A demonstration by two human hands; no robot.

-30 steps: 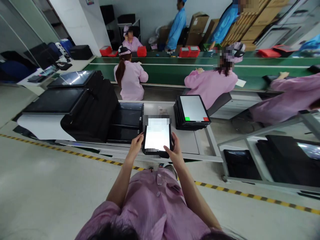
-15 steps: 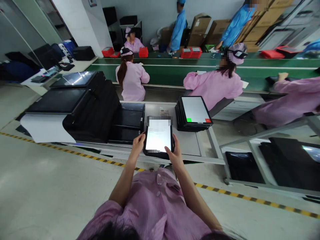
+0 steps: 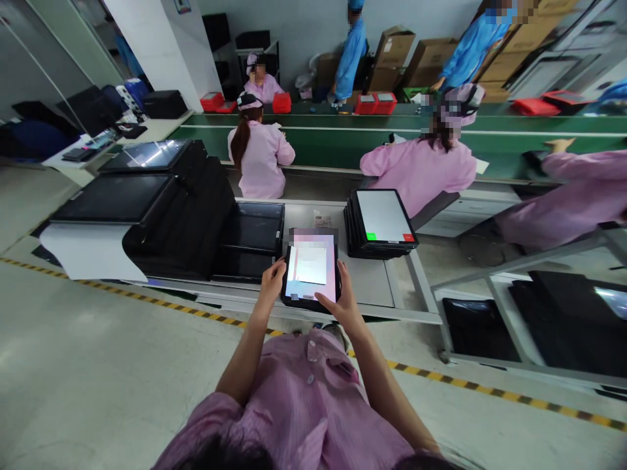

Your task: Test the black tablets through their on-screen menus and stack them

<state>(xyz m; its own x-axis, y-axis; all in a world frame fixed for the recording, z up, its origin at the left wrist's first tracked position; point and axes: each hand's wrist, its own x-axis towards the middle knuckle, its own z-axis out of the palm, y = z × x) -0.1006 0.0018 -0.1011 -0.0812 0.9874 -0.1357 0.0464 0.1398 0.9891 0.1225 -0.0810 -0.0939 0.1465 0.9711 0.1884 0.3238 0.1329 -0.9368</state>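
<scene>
Between my two hands is a lit tablet (image 3: 308, 264) with a black frame, held above the near edge of the cart top (image 3: 372, 287). My left hand (image 3: 273, 277) is closed on its left edge. My right hand (image 3: 341, 295) grips the right edge, and its thumb lies over the lower part of the screen. A smaller white window shows on a pinkish-blue background. To the right stands a stack of tablets (image 3: 382, 219), the top one lit white with a green and a red corner box. Black trays (image 3: 255, 228) lie to the left of the tablet.
Tall stacks of black trays (image 3: 181, 228) fill the cart's left side. A small printed bag (image 3: 322, 220) lies behind the tablet. Co-workers in pink (image 3: 262, 153) sit along a green conveyor (image 3: 323, 147); others in blue stand beyond. A metal rack (image 3: 494, 281) stands at the right.
The tablet's screen has gone from a nearly all-white page to a smaller window on a coloured background. My right thumb has shifted left across the lower screen.
</scene>
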